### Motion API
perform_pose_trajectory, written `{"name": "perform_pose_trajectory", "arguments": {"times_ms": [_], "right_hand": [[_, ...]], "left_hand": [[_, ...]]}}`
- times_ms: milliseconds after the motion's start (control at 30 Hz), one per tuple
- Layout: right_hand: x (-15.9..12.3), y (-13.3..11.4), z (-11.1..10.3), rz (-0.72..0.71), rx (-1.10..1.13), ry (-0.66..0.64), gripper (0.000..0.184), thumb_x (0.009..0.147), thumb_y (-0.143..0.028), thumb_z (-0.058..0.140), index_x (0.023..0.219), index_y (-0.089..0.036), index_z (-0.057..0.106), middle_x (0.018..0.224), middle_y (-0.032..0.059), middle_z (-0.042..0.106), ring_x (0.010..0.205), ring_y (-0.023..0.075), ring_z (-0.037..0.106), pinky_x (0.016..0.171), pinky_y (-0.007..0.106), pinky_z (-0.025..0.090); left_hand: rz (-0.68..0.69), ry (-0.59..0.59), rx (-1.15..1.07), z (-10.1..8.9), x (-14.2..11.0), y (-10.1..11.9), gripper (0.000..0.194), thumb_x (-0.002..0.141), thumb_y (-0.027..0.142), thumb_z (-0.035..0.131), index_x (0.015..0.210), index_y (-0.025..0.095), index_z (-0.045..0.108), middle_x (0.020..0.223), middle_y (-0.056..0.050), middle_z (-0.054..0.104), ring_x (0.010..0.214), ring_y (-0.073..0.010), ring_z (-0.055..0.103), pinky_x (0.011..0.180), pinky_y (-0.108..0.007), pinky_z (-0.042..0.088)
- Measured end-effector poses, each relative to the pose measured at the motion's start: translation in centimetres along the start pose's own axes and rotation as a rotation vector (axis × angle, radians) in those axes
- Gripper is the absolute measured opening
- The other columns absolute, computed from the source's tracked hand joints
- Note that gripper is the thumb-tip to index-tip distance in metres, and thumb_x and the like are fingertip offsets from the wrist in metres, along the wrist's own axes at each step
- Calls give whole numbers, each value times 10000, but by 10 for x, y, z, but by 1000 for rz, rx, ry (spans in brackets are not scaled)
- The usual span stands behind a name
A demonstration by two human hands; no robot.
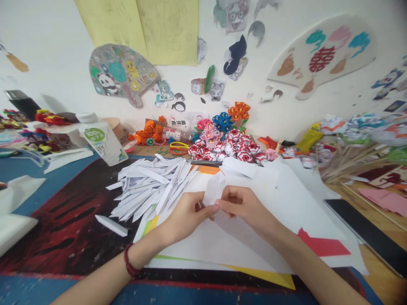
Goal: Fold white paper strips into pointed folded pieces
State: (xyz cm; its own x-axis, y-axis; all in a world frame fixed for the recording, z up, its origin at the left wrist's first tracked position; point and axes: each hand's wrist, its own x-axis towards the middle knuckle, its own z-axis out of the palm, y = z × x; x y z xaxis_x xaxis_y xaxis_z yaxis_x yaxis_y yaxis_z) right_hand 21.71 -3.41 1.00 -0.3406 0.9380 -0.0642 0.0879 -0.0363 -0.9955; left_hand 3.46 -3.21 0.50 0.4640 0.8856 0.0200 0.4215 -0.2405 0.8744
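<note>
My left hand (186, 216) and my right hand (243, 205) meet over a stack of white paper sheets (254, 241), both pinching one small white paper strip (213, 190) that stands up between the fingertips. The fingers of each hand are closed on it. A red cord bracelet (129, 262) is on my left wrist. Just left of the hands lies a pile of folded white paper strips (149, 190); one folded strip (111, 225) lies apart on the dark mat.
Red-and-white paper balls (232, 150) and paper flowers (222, 123) are heaped at the back, with orange scissors (178, 147) and a white carton (101, 142) to the left. Red paper (324, 245) and a black strip (365, 233) lie to the right, wooden sticks (346, 163) beyond.
</note>
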Motion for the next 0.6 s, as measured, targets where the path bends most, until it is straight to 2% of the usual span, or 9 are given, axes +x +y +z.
{"name": "perform_pose_trajectory", "arguments": {"times_ms": [233,433,600], "right_hand": [[3,4,-6,-51,-54,54,268,742,-373,702,658,-148,584,547,-25,552,506,91,495,514,228,395],[5,4,-13,-88,-29,172,224,761,-337,680,667,-149,601,581,-16,571,515,91,503,526,236,406],[8,7,-15,-118,-10,243,204,757,-308,684,662,-143,611,563,-15,573,498,88,492,511,235,402]], "left_hand": [[-86,-124,-42,-7,0,7,274,836,376,557,830,124,665,704,-51,690,598,-131,585,517,-210,382],[-67,-115,-4,-7,1,0,279,817,380,580,694,131,612,610,-23,650,548,-112,547,510,-205,367],[-44,-149,5,-9,3,-6,295,830,399,560,748,129,648,636,-23,651,545,-105,533,517,-204,379]]}}
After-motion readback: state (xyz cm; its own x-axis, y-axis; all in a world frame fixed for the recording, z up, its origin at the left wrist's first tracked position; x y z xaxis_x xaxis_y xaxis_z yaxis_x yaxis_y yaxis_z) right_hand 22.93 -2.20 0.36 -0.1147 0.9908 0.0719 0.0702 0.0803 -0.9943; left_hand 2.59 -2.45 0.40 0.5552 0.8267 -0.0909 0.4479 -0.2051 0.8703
